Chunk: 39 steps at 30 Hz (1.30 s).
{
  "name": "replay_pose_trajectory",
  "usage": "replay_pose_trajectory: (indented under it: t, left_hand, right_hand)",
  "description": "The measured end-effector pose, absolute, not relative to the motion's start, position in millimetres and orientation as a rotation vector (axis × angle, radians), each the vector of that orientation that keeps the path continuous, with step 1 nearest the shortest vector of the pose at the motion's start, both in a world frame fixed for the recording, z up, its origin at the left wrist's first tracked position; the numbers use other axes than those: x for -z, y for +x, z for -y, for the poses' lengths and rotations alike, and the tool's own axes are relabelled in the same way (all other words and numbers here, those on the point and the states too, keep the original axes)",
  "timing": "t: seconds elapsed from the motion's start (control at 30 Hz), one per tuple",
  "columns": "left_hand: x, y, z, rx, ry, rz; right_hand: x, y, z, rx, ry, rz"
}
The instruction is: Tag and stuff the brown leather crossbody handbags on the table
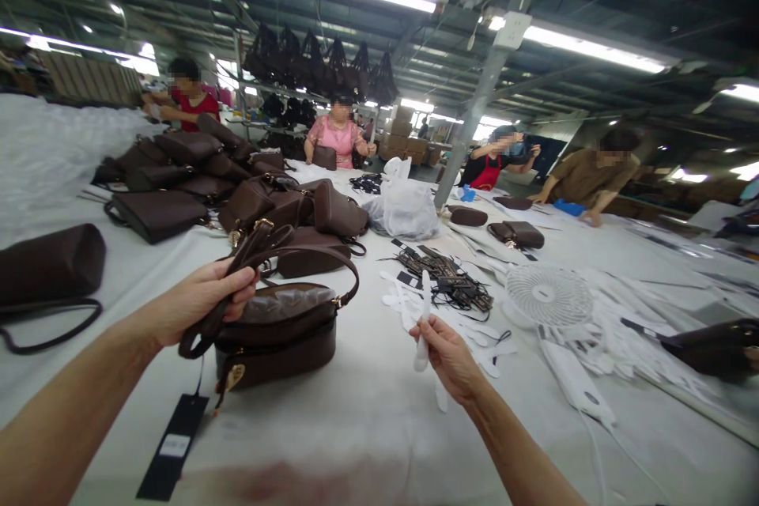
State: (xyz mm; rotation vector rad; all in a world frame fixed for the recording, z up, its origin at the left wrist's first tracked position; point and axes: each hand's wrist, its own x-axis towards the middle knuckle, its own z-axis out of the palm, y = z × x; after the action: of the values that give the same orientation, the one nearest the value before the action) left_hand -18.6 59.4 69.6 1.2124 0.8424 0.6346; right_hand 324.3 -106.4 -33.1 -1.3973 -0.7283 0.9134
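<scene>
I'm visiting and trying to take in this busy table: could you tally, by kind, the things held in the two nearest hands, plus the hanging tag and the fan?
Brown bag, its strap in the left hand: 1
White strip in the right hand: 1
Hanging black tag: 1
White fan: 1
Total: 4

The wide bench (pixel 368 427) I'm looking at has a pale top. Dark brown bags (pixel 246 202) lie heaped across its left side, with a lone bag (pixel 53 265) set apart at the far left. A strapped bag (pixel 285 352) stands on the near middle. To its right lie white strips (pixel 477 336), tangled dark tags (pixel 447 277) and a white fan (pixel 549 296); farther back, a translucent plastic sack (pixel 409 209).
</scene>
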Motion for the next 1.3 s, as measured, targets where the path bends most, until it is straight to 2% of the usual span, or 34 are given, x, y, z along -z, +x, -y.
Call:
replay_pose_trajectory:
  t: [0.17,0.37,0.73,1.0,1.3]
  left_hand:
    - [-67.4,-16.8,-59.0,-0.65,1.259,-0.755]
    - [-64.5,-17.7,-57.3,-0.696,1.325,-0.708]
    - [-60.2,-8.4,-47.0,-0.851,1.367,-0.671]
    - [-54.5,-14.2,-49.3,-0.948,1.278,-0.646]
    - [-51.6,-4.9,-51.1,-1.08,1.314,-0.603]
  right_hand:
    - [7.2,283.7,98.3,-0.907,-1.132,0.52]
    - [-25.6,220.6,79.0,-0.939,-1.0,0.642]
    - [-14.6,144.3,29.4,-0.566,-0.982,1.086]
    - [-19.9,148.7,37.3,-0.479,-0.988,1.203]
    - [-24.3,127.3,8.2,-0.756,-0.916,1.079]
